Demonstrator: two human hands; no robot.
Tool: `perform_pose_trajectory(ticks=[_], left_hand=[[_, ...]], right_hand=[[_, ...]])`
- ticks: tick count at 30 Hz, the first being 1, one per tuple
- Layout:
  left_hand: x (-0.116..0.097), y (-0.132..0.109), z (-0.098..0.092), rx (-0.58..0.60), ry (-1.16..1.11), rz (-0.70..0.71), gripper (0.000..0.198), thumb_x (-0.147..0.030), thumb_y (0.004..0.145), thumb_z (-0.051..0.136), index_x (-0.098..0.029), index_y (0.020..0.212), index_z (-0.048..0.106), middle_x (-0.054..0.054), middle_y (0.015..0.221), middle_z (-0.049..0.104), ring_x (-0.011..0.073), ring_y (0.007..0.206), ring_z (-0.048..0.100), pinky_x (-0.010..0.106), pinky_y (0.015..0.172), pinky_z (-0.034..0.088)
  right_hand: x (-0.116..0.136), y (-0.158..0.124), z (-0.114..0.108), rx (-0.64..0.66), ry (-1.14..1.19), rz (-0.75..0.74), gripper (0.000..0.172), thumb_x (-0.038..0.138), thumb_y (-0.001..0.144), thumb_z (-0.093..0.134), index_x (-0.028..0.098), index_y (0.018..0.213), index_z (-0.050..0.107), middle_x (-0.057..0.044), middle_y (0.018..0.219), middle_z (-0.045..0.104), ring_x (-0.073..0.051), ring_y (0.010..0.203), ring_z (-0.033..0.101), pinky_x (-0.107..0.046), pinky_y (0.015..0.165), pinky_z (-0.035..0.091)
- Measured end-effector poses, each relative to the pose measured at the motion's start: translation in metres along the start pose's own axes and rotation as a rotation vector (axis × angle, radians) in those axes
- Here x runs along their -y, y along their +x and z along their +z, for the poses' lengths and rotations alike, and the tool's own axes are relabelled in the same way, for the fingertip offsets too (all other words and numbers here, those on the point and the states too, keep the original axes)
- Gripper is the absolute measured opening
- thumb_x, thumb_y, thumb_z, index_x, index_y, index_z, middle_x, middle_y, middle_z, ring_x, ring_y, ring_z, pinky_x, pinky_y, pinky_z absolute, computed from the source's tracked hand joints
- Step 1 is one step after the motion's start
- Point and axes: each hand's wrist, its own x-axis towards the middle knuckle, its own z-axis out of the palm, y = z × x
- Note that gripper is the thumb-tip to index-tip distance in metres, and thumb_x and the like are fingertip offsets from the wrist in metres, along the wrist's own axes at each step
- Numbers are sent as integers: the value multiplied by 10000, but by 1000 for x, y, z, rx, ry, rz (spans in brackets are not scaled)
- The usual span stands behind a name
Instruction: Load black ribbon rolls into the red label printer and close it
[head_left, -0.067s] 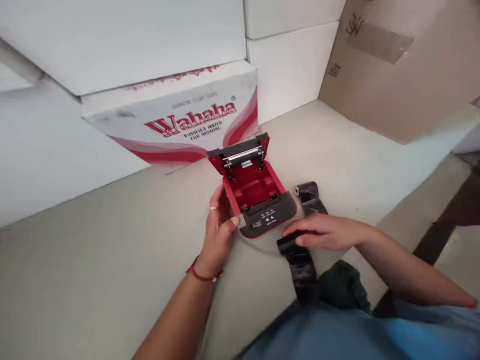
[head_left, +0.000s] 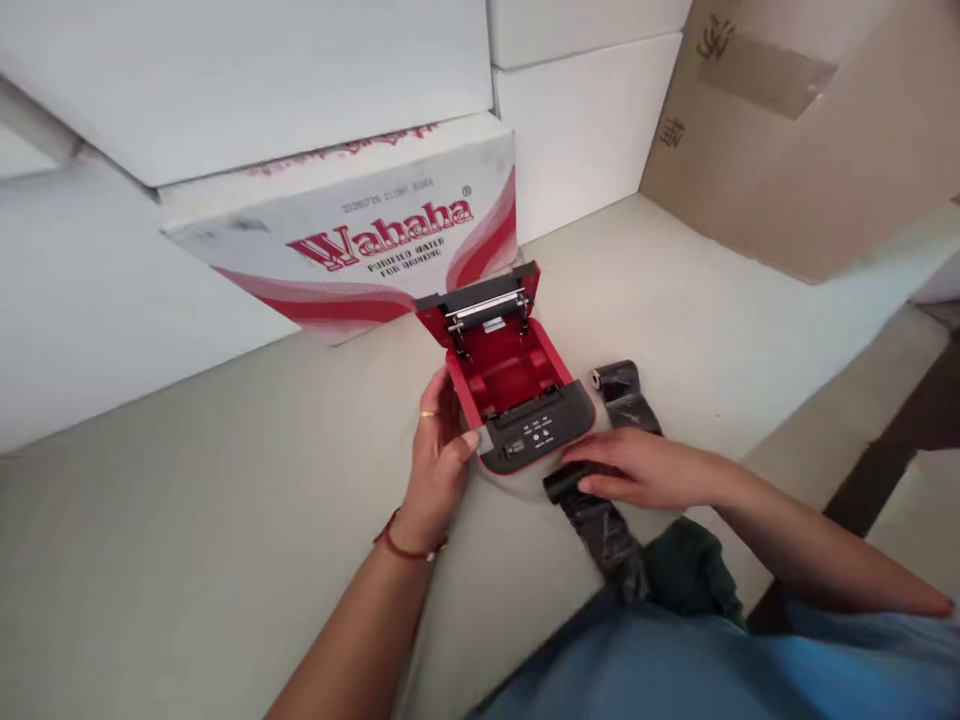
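A small red and black printer (head_left: 514,372) lies on the pale surface with its lid (head_left: 480,305) tilted up, showing a roller under the lid and a bare red compartment. My left hand (head_left: 439,440) grips its left side, thumb on the grey corner of the front panel. Just in front of the printer, my right hand (head_left: 645,468) has its fingers on a roll of black film (head_left: 561,485). Shiny film trails from that roll towards my body. Behind my right hand lies a second black film roll (head_left: 619,380), its film running under the hand.
A Wahaba-type water carton (head_left: 397,240) with red print stands right behind the printer's lid. White boxes (head_left: 585,130) are stacked around it. At the right leans a large brown cardboard box (head_left: 787,170). Dark green cloth (head_left: 694,570) bunches near my blue clothing.
My right hand and the front film roll have moved slightly left, closer to the printer. The trailing film has shifted with them. My left hand keeps its hold on the printer.
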Motion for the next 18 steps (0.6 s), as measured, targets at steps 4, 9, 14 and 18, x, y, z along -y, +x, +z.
perform_pose_trajectory(ticks=[4,9,14,18], left_hand=[[-1,2,1,5,10,20,897,-668,930,872,-408,1710,513,51,1806,547,350,1662,552,519,1373,495],[1,2,2,-6,-17,34,873,-651,919,892,-419,1687,550,41,1785,572,329,1634,583,471,1335,534],[1,3,3,23,-54,47,852,-618,940,890,-414,1694,550,45,1808,556,327,1671,553,477,1356,521],[1,3,3,18,-70,43,868,-618,933,904,-408,1696,548,53,1829,532,328,1690,535,479,1369,510]], right_hand=[[6,-6,2,-253,-172,-24,343,473,1155,673,236,1330,848,-140,1348,840,-255,1123,840,-359,963,660],[-13,-12,-49,-605,-407,97,298,369,1171,589,247,1168,860,-92,1154,871,-227,972,823,-352,891,635],[-47,7,-78,-398,-582,333,359,257,1097,554,234,1279,863,-122,1309,868,-301,1118,839,-420,943,655],[-50,13,-77,-244,-536,261,417,357,1121,557,231,1423,814,-139,1393,844,-320,1204,831,-450,1030,659]])
